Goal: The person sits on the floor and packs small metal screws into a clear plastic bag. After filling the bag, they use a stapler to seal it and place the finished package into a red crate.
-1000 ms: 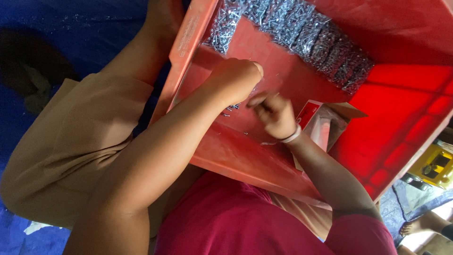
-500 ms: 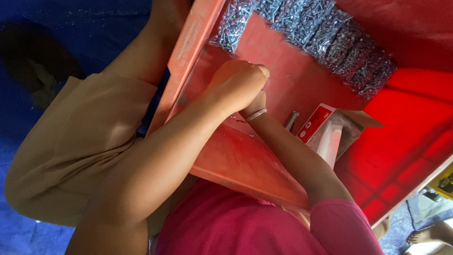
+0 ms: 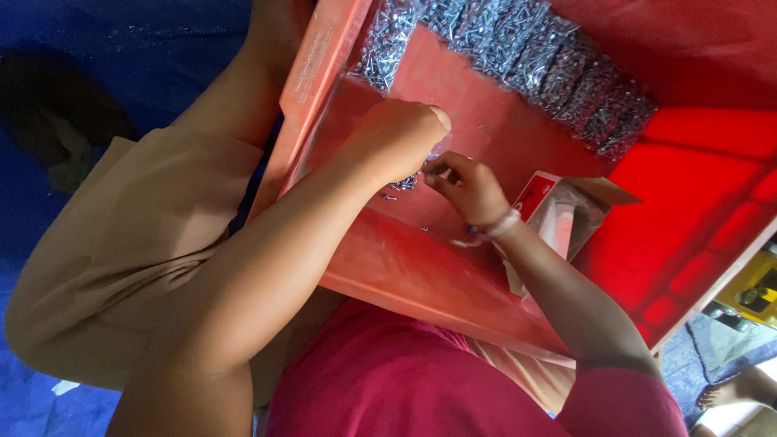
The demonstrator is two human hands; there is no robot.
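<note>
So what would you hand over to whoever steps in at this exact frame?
Left hand: closed in a fist over the crate floor; what it holds is hidden.
Right hand: fingertips pinched on the loose screws just below the fist.
Things: both hands are inside the red crate. A long heap of silvery screws lies along its far wall. An open carton sits beside the right wrist.
Done: a small cluster is pulled out from the heap.
Left: most of the heap is untouched; the carton's contents cannot be seen.
</note>
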